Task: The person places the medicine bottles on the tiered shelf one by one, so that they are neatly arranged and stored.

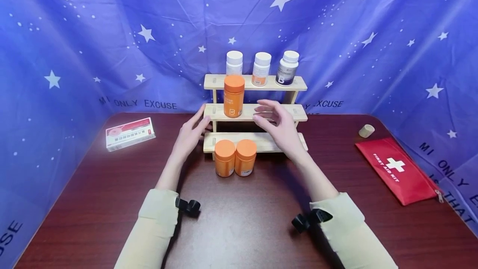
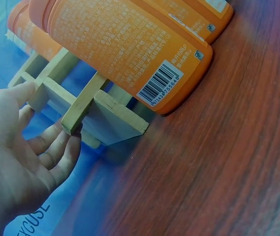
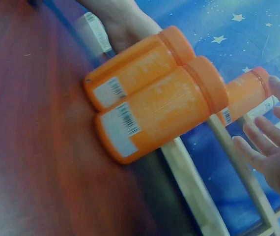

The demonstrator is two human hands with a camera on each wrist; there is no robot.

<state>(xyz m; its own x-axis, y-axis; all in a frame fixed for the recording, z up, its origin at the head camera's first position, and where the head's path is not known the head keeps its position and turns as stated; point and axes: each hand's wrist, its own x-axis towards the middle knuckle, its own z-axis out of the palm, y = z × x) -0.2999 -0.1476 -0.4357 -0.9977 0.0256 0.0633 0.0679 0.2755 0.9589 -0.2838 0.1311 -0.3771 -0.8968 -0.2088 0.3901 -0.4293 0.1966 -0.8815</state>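
A three-tier wooden display rack (image 1: 270,113) stands in the middle of the table. My left hand (image 1: 188,134) holds the rack's left end, thumb and index finger at the end of the middle shelf. In the left wrist view, the other fingers (image 2: 56,155) bend beside the lowest shelf's end. One orange bottle (image 1: 234,99) stands upright on the middle shelf. To its right my right hand (image 1: 278,125) hovers over the shelves, fingers loosely bent, holding nothing. Two more orange bottles, a left one (image 1: 225,161) and a right one (image 1: 245,160), stand side by side before the rack.
Three white-capped bottles stand on the top shelf, one with a dark label (image 1: 286,69). A red and white medicine box (image 1: 130,134) lies at the left. At the right are a small cork-like cylinder (image 1: 367,130) and a red first aid pouch (image 1: 401,173). A starry blue cloth (image 1: 179,32) hangs behind.
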